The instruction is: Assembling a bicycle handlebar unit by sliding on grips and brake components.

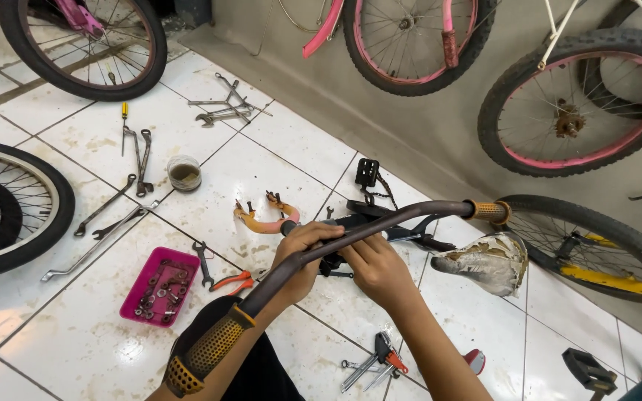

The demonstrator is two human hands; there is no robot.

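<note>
Left hand (302, 252): fingers curled over the middle of a dark brown bicycle handlebar (380, 223), gripping it from above. Right hand (380, 271): also closed on the bar, just beside the left, fingertips at the black stem clamp (343, 223) under the bar's centre. The two hands nearly touch.

Handlebar: held above the white tiled floor (83, 327), running diagonally from the lower middle of the view up toward the right. Amber rubber grip (206, 353) on the near end, a second amber grip (488, 212) on the far end. The bar and forearms hide the tiles directly below; what the stem clamp attaches to cannot be told.

Floor beyond the hands: orange-handled pliers (265, 217) just past the left hand; a black pedal (367, 172) farther out toward the grey wall. Left of the hands: a pink tray (159, 286) of small metal parts, red-handled pliers (233, 282) beside it, loose spanners (105, 215) and a small round tin (184, 172). More spanners (221, 110) lie toward the far edge of the floor.

Right of the hands: a worn, torn white saddle (484, 261) lies close to the bar's far grip, against a yellow-framed bicycle wheel (596, 249). Near edge: cutters with red handles (380, 360).

Pink-rimmed wheels (577, 108) stand along the wall; a black wheel (9, 208) sits at the left edge.
</note>
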